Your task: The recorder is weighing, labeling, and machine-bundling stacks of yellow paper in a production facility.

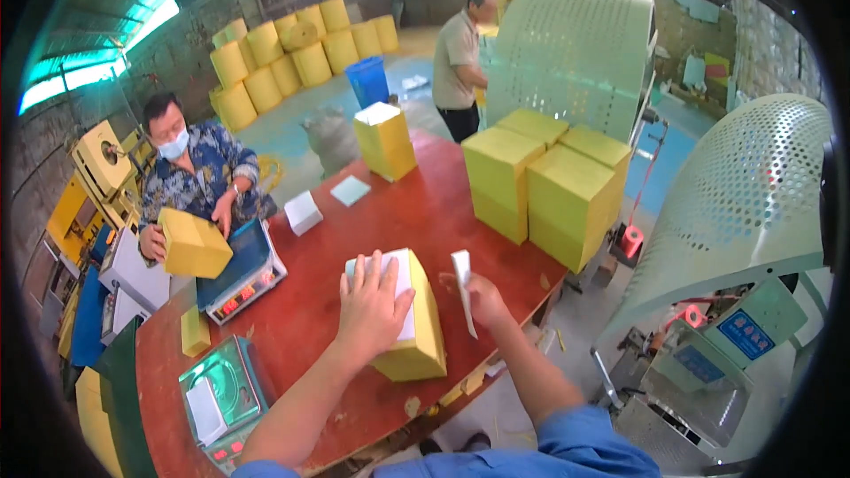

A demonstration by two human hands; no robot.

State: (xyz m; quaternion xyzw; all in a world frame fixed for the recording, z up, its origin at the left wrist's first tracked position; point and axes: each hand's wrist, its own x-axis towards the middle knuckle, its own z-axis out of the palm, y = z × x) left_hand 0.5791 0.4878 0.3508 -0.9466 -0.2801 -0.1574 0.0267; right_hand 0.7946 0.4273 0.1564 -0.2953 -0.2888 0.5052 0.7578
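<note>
My left hand (376, 301) lies flat, fingers spread, on a white sheet (404, 264) that tops a block-shaped stack of yellow paper (428, 327). This stack stands upright near the front edge of the red table (354, 235). To its right, my right hand (486, 303) is closed on a thin white piece (464, 292), seen nearly edge-on. Whether it is a card or a few sheets of paper, I cannot tell. A small gap separates it from the stack. Part of the white sheet is hidden under my left hand.
Several yellow stacks (571, 199) stand together at right, and another stack (386, 143) at the far edge. White sheets (304, 212) lie farther left. Two scales (232, 387) sit at left. A co-worker (199, 164) tilts a yellow block (197, 243). Perforated machinery (753, 204) flanks the right.
</note>
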